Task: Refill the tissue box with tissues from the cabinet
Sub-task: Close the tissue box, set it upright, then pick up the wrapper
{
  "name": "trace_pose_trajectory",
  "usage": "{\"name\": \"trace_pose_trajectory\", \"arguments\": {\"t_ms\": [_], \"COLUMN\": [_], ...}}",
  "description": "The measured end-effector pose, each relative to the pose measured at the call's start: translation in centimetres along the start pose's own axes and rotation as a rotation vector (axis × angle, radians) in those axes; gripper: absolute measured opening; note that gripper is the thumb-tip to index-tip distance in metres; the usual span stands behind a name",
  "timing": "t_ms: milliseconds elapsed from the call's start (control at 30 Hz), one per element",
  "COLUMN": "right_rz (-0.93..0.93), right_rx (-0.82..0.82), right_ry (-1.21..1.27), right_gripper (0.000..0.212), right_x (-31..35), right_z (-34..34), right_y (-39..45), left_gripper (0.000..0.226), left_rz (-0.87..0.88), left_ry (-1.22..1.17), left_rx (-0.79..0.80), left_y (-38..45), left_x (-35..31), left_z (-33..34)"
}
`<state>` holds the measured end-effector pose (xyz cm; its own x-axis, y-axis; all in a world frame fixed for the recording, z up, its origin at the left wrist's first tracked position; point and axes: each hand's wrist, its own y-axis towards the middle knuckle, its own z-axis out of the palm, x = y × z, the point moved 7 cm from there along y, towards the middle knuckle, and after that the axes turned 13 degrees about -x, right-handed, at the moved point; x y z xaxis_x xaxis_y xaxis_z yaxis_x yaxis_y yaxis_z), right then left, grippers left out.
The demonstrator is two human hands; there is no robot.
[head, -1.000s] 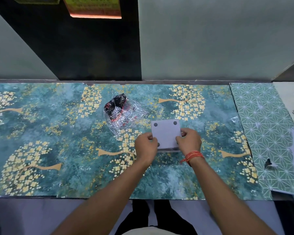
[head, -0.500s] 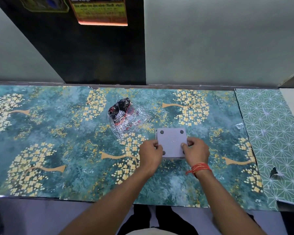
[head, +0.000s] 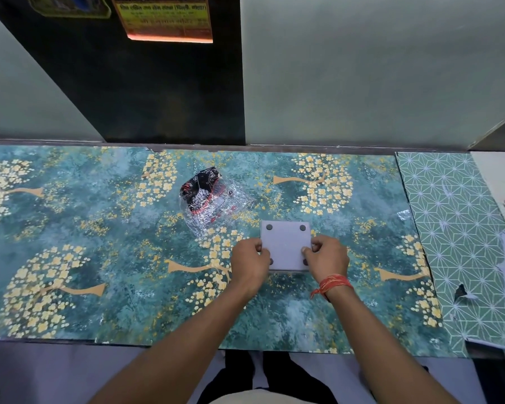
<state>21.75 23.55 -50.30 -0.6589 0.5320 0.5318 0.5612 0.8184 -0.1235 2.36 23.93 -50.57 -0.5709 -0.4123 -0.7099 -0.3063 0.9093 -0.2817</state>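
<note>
A square pale grey tissue box [head: 285, 243] lies upside down on the patterned counter [head: 99, 243], its base with dark round feet facing up. My left hand [head: 250, 263] grips its left edge. My right hand [head: 327, 258], with a red thread on the wrist, grips its right edge. Both thumbs rest on the base. Just behind and to the left lies a crumpled clear plastic wrapper [head: 213, 199] with black and red print. I see no loose tissues.
The counter's teal floral covering ends at a green geometric sheet [head: 455, 234] on the right. A pale wall and a dark panel [head: 146, 83] with a poster rise behind. Torn paper scraps [head: 464, 294] lie at the far right.
Both hands stay closed on the box edges. The camera has tilted up a little, so everything sits lower in the frame.
</note>
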Motion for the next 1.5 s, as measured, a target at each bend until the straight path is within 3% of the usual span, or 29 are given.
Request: {"name": "trace_pose_trajectory", "arguments": {"t_ms": [167, 267, 533, 700, 767, 833, 900, 967, 1033, 1100, 1133, 1200, 1267, 1400, 1500], "right_rz": [0.044, 0.044, 0.189, 0.329, 0.358, 0.309, 0.155, -0.008, -0.047, 0.134, 0.291, 0.544, 0.536, 0.521, 0.486], "right_rx": [0.026, 0.049, 0.231, 0.443, 0.490, 0.459, 0.382, 0.317, 0.262, 0.223, 0.281, 0.473, 0.517, 0.371, 0.338], "right_ry": [-0.016, -0.033, 0.045, 0.233, 0.315, 0.419, 0.547, 0.612, 0.622, 0.717, 0.795, 0.855, 0.806, 0.955, 1.007], "right_gripper": [0.012, 0.021, 0.015, 0.012, 0.020, 0.032, 0.046, 0.051, 0.048, 0.029, 0.014, 0.030, 0.039, 0.048, 0.037], "right_x": [-0.1, -0.1, -1.3, -1.4, -1.6, -1.7, -1.3, -0.2, 0.9, 1.2, 1.4, 1.9, 2.4, 2.7, 3.5], "right_z": [0.2, 0.3, 1.4, 2.1, 2.2, 2.0, 1.7, 1.3, 1.1, 1.1, 1.5, 2.8, 3.4, 4.1, 4.5], "right_y": [0.2, 0.3, 1.2, 1.3, 0.9, 0.4, 0.1, -0.3, -0.3, 0.4, 0.3, -0.3, -0.1, 1.6, 2.3], "left_gripper": [0.014, 0.044, 0.004, 0.018, 0.028, 0.057, 0.069, 0.056, 0.035, 0.033, 0.036, 0.036, 0.037, 0.039, 0.038], "left_rz": [-0.053, -0.075, -0.110, -0.514, -0.733, -0.992, -1.108, -1.064, -0.957, -0.786, -0.662, -0.405, -0.244, -0.318, -0.333], "left_ry": [-0.008, 0.000, 0.277, -0.019, -0.253, -0.534, -0.687, -0.706, -0.709, -0.729, -0.718, -0.667, -0.632, -0.618, -0.644], "left_rx": [0.033, 0.045, 0.236, 0.447, 0.539, 0.573, 0.491, 0.457, 0.426, 0.311, 0.243, 0.116, 0.053, 0.050, 0.023], "left_y": [0.1, 0.7, 2.7, 2.7, 2.1, 1.7, 2.0, 2.2, 2.4, 3.4, 4.0, 4.8, 5.1, 5.4, 6.5], "left_x": [-0.5, -0.6, 0.0, 0.7, 1.0, 1.9, 2.7, 2.6, 2.1, 1.7, 1.4, 0.4, -0.2, 0.6, 0.8], "left_z": [-0.6, -0.6, 0.1, 0.9, 1.1, 1.6, 1.7, 1.6, 1.6, 1.3, 0.9, -0.1, -0.4, 0.4, 0.9]}}
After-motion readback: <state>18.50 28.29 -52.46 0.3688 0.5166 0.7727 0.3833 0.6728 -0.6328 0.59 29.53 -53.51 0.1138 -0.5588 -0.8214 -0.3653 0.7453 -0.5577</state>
